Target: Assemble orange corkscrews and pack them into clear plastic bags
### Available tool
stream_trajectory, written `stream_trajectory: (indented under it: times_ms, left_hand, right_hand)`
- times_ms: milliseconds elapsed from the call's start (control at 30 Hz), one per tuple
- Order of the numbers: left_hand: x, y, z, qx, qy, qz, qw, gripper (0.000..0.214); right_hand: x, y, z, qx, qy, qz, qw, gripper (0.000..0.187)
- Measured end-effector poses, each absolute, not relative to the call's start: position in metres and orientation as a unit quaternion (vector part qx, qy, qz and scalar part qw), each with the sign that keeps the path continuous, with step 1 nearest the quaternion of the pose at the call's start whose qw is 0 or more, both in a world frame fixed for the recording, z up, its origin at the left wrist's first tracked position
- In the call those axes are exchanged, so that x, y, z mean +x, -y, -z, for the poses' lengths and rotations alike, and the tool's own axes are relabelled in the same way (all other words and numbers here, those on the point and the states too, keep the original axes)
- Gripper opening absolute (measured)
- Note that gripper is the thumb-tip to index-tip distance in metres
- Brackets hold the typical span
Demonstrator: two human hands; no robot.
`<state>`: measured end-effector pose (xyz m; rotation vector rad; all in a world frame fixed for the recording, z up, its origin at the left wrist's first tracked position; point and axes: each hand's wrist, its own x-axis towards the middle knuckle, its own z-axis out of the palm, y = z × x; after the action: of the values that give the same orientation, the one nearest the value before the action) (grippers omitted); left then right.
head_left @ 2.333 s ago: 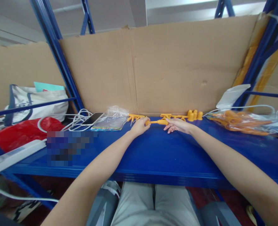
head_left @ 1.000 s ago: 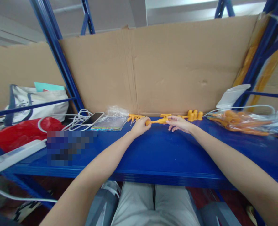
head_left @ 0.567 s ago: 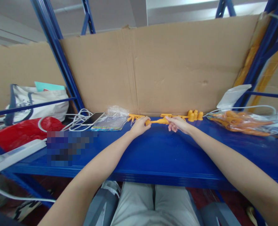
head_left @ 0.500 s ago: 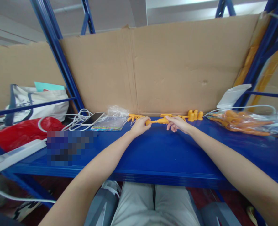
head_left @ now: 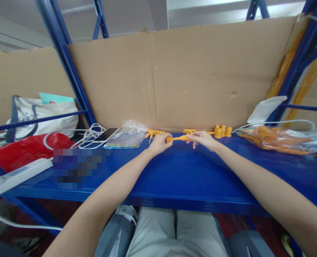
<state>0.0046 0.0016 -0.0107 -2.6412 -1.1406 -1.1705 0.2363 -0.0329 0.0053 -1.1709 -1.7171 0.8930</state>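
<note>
We see the orange threaded piece (head_left: 178, 138) directly between the hands, its long axis running left to right and both ends equally within reach, over the back of the blue worktop (head_left: 185, 171). Our left hand (head_left: 159, 144) has its fingers closed round one end, while our right hand (head_left: 203, 139) pinches the other, its lower fingers loosely curled. It looks slim and ridged in the middle, thickening towards each end.
</note>
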Motion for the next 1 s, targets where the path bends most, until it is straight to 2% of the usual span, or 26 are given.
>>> stream_trajectory:
  times_ms: [133, 233, 367, 467, 633, 800, 900, 1000]
  left_hand:
    - [0.006, -0.001, 0.01, -0.845, 0.367, 0.388, -0.011, 0.013]
    - [0.01, -0.002, 0.011, -0.842, 0.362, 0.392, -0.082, 0.012]
    - [0.012, -0.001, 0.011, -0.84, 0.337, 0.4, -0.145, 0.012]
    - [0.012, 0.003, 0.009, -0.844, 0.332, 0.401, -0.13, 0.013]
    - [0.013, 0.01, 0.007, -0.847, 0.354, 0.393, -0.056, 0.012]
    - [0.013, 0.014, 0.003, -0.845, 0.361, 0.393, 0.021, 0.014]
    - [0.013, 0.013, 0.002, -0.853, 0.363, 0.375, -0.016, 0.011]
    - [0.014, 0.013, 0.002, -0.857, 0.361, 0.359, -0.08, 0.008]
  right_hand:
    - [0.236, 0.032, -0.003, -0.458, 0.709, -0.318, 0.432, 0.04]
    - [0.234, 0.029, 0.001, -0.446, 0.734, -0.207, 0.469, 0.047]
    - [0.231, 0.029, 0.005, -0.462, 0.741, -0.011, 0.487, 0.045]
    - [0.228, 0.034, 0.003, -0.497, 0.733, 0.058, 0.46, 0.04]
    - [0.22, 0.04, -0.004, -0.539, 0.714, 0.063, 0.442, 0.037]
    - [0.217, 0.036, -0.007, -0.569, 0.707, 0.01, 0.42, 0.038]
    - [0.219, 0.034, -0.006, -0.569, 0.717, -0.024, 0.402, 0.04]
    - [0.223, 0.034, -0.006, -0.545, 0.73, 0.005, 0.413, 0.038]
